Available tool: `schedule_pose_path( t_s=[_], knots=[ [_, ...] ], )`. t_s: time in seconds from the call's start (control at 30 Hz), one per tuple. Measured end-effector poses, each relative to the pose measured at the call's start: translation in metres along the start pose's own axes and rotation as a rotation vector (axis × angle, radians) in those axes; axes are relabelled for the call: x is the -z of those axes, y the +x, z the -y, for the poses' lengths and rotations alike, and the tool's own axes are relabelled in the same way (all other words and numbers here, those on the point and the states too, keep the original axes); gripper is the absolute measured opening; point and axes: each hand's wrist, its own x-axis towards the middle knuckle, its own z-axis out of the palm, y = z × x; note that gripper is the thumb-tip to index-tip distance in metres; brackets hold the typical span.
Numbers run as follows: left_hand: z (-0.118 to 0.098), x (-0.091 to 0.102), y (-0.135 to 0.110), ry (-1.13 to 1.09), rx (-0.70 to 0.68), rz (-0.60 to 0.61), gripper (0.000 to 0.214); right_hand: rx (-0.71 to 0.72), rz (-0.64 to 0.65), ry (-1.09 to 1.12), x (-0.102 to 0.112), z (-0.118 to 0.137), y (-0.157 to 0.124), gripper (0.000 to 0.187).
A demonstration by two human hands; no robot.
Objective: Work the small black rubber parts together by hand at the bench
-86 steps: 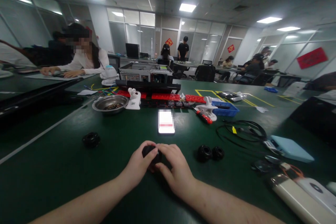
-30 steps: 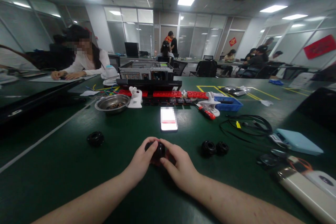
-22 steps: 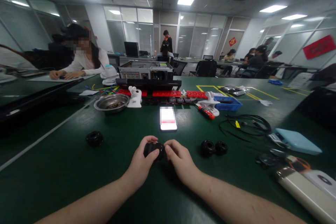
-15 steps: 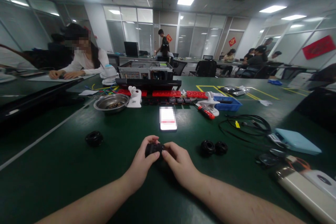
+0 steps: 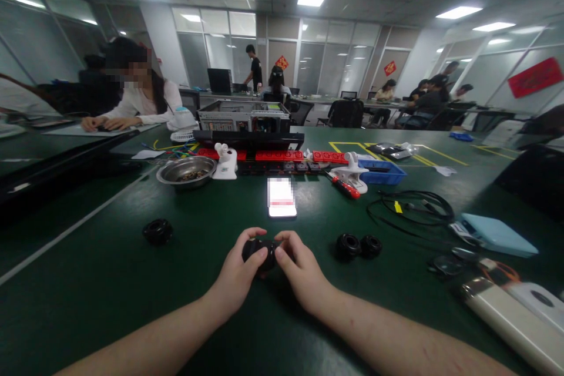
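Between my hands, just above the green table, is a black rounded part (image 5: 252, 249), ribbed and short like a small tyre or lens; its exact kind does not show. My left hand (image 5: 240, 267) wraps round it, thumb on the near side and fingers behind. At its right end, my right hand (image 5: 304, 270) has thumb and forefinger bent against it. Similar black ring-shaped parts lie apart: one ring-shaped part (image 5: 157, 231) at the left, and a touching pair (image 5: 349, 246) at the right. Beyond my hands lies a lit phone (image 5: 282, 197).
A steel bowl (image 5: 187, 172) of small pieces, white stands (image 5: 225, 163), a red-handled screwdriver (image 5: 346, 186) and a blue tray (image 5: 384, 174) line the far side. Black cables (image 5: 409, 208), a light-blue box (image 5: 497, 234) and a beige power bank (image 5: 506, 317) sit right. A co-worker (image 5: 141, 94) sits far left.
My right fingers have shifted slightly at the end of the black part, and the part has turned a little. A person in the background has moved left.
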Motion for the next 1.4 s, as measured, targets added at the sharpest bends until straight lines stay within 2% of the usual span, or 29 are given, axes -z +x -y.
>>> schedule_pose_path(
  t_s=[0.13,0.27,0.43,0.6,0.73,0.8,0.9,1.07,1.17,1.4],
  knots=[
    [-0.001,0.003,-0.002,-0.023,-0.037,-0.006,0.036,-0.037,0.085,0.053,0.0,0.0,0.003,0.029],
    [0.001,0.004,0.001,-0.1,-0.01,0.029,0.04,-0.01,0.065,0.011,0.0,0.003,0.002,0.019],
    [0.003,0.003,0.005,-0.144,0.015,0.028,0.04,0.075,0.082,-0.13,0.001,0.004,0.0,0.045],
    [0.001,0.003,0.005,-0.152,0.046,0.061,0.035,0.181,0.158,-0.143,0.002,0.009,-0.004,0.054],
    [-0.001,0.002,0.003,-0.119,0.048,0.027,0.027,0.103,0.161,-0.006,0.001,0.009,-0.006,0.06],
    [-0.001,0.002,0.002,-0.097,0.046,0.001,0.027,0.046,0.099,0.067,0.002,0.006,-0.004,0.054],
    [0.001,0.004,0.0,-0.133,0.024,0.003,0.028,0.015,0.037,0.097,0.002,0.002,0.0,0.03],
    [0.004,0.006,0.001,-0.173,-0.012,0.118,0.038,0.008,0.038,0.098,0.001,0.004,0.003,0.021],
    [0.003,0.006,0.002,-0.19,0.004,0.144,0.034,0.057,0.032,0.023,0.002,0.006,0.0,0.021],
    [0.005,0.003,0.006,-0.173,0.031,0.104,0.035,0.291,-0.029,-0.205,0.006,0.01,-0.003,0.042]
  ],
)
